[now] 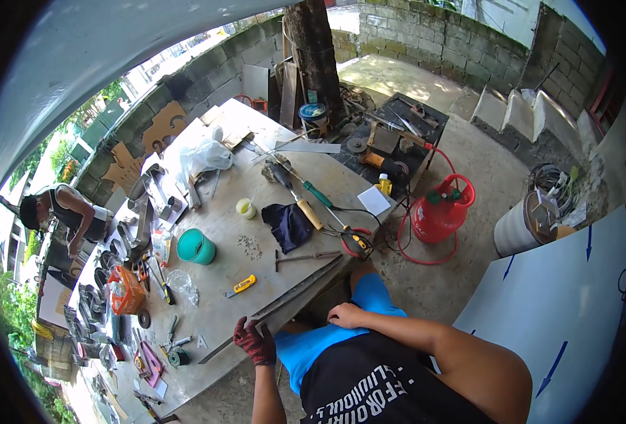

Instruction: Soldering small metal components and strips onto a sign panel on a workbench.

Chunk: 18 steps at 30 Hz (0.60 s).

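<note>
My left hand, in a dark red and black glove, is at the near edge of the table. Its fingers are bent and apart, with the tips by a long, thin metal bar lying along that edge; no grip on it shows. Bare, my right hand rests on my blue shorts with nothing visible in it. Nearest to the hands on the tabletop are a yellow utility knife, a rusty T-shaped rod and a dark cloth.
A green bucket, an orange basket, soldering tools and bent metal strips cover the table. Another person stands at its far left. At right are a red gas cylinder, a black workbench and a large white sheet.
</note>
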Each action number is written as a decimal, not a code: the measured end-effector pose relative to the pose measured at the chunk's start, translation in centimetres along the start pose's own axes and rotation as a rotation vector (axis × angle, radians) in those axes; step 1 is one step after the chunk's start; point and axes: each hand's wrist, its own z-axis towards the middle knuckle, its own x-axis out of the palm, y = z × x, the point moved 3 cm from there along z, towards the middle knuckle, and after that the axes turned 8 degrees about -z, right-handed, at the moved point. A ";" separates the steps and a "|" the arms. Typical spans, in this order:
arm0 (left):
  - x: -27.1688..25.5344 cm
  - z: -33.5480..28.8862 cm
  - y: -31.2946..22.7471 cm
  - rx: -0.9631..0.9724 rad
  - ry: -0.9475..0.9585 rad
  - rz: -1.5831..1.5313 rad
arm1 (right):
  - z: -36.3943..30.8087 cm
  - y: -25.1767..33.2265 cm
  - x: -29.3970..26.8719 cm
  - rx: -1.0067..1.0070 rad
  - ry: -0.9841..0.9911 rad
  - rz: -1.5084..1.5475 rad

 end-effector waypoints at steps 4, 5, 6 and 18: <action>0.5 -3.1 -1.8 0.153 -0.009 -0.189 | 2.6 -1.6 1.1 0.025 0.039 -0.038; 1.1 -4.1 -2.0 0.104 0.082 -0.276 | 3.2 -2.4 1.5 0.019 0.042 -0.039; 2.2 -5.1 -2.4 0.041 0.213 -0.241 | 3.7 -3.1 1.9 0.035 -0.008 -0.059; 10.7 -8.1 2.4 -0.245 0.691 -0.222 | 4.0 -4.5 1.5 0.093 -0.028 -0.068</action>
